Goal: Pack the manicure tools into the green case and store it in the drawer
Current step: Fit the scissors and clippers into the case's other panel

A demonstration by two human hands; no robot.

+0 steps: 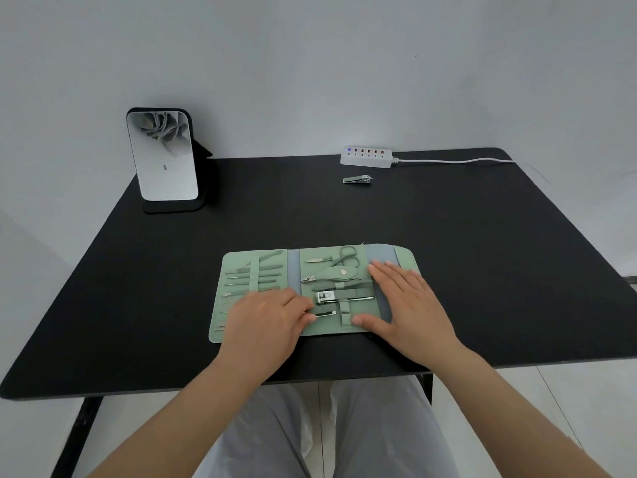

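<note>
Black table (482,270): green case (262,257) open, long axis left-right.

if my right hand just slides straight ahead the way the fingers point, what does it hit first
Probably nothing soon: the right hand points up-left over the green case, towards bare table. The nail clipper seems off-line.
</note>
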